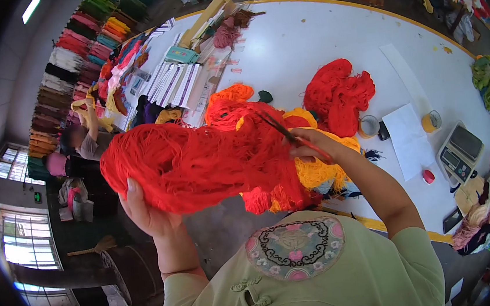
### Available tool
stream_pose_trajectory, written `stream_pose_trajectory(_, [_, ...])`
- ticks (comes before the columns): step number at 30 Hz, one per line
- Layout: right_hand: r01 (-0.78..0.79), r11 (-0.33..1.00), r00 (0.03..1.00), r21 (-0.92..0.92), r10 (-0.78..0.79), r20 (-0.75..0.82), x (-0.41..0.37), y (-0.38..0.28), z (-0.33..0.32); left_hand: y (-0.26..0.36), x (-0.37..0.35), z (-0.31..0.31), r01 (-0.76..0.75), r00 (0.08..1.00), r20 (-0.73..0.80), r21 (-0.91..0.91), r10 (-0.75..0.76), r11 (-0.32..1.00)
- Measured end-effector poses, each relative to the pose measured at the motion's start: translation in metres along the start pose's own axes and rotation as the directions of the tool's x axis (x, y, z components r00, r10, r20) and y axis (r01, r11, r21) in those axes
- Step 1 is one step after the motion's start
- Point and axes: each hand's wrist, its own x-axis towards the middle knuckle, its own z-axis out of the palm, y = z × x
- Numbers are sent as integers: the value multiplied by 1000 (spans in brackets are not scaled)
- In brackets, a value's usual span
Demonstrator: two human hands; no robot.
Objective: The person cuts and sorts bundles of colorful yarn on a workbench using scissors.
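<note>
A large, loose hank of red yarn (182, 164) stretches across the middle of the view, held up off the table. My left hand (148, 214) is closed around its left end from below, thumb in front; the other fingers are hidden behind the strands. At the hank's right end, my right hand (317, 145) grips a pair of scissors (282, 129) by the red handles. Their dark blades point up and left over the strands. Beneath my right forearm lies yellow yarn (322, 172). Orange yarn (231, 93) sits behind the hank, and another red yarn bundle (339, 95) rests on the table.
A white table (281, 39) carries a digital scale (460, 153), a paper sheet (407, 156) and two jars, one a glass jar (368, 126). Printed sheets (175, 83) lie at the back left. Another person (89, 137) handles yellow yarn near racks of coloured yarn (68, 60).
</note>
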Motion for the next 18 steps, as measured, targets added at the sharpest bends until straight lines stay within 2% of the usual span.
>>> stream_pose_trajectory(2, [58, 980, 995, 191, -71, 63, -16, -20, -1, -4, 6, 6, -68, 997, -25, 119, 71, 991])
stream_pose_trajectory(4, [261, 924, 965, 279, -253, -66, -29, -51, 8, -16, 14, 10, -131, 989, -32, 265, 144, 955])
stream_pose_trajectory(5, [364, 878, 931, 310, -338, -137, -36, -67, 12, -23, 15, 13, -121, 990, -41, 268, 137, 956])
stream_pose_trajectory(8, [592, 745, 806, 307, -556, -205, -65, -112, 22, -59, 23, 3, -261, 965, 140, 470, 221, 843])
stream_pose_trajectory(10, [677, 640, 733, 363, -633, -250, -89, -126, 23, -76, 25, 3, -310, 943, 272, 496, 194, 811])
stream_pose_trajectory(12, [785, 480, 610, 392, -713, -347, -113, -137, 29, -82, 29, 9, -259, 952, 255, 377, 169, 889])
stream_pose_trajectory(14, [873, 414, 488, 259, -746, -453, -135, -141, 28, -86, 36, 7, -258, 953, 238, 304, 189, 917])
stream_pose_trajectory(15, [868, 483, 467, 112, -720, -513, -148, -142, 23, -83, 43, 2, -303, 936, 278, 317, 217, 899])
stream_pose_trajectory(16, [816, 576, 435, -44, -663, -610, -160, -138, 15, -77, 52, -2, -313, 933, 260, 238, 250, 920])
stream_pose_trajectory(17, [606, 747, 369, -273, -568, -735, -168, -133, 7, -67, 63, -4, -323, 930, 238, 160, 281, 933])
stream_pose_trajectory(18, [304, 854, 248, -423, -500, -830, -175, -128, 0, -56, 72, -6, -335, 926, 212, 85, 311, 939])
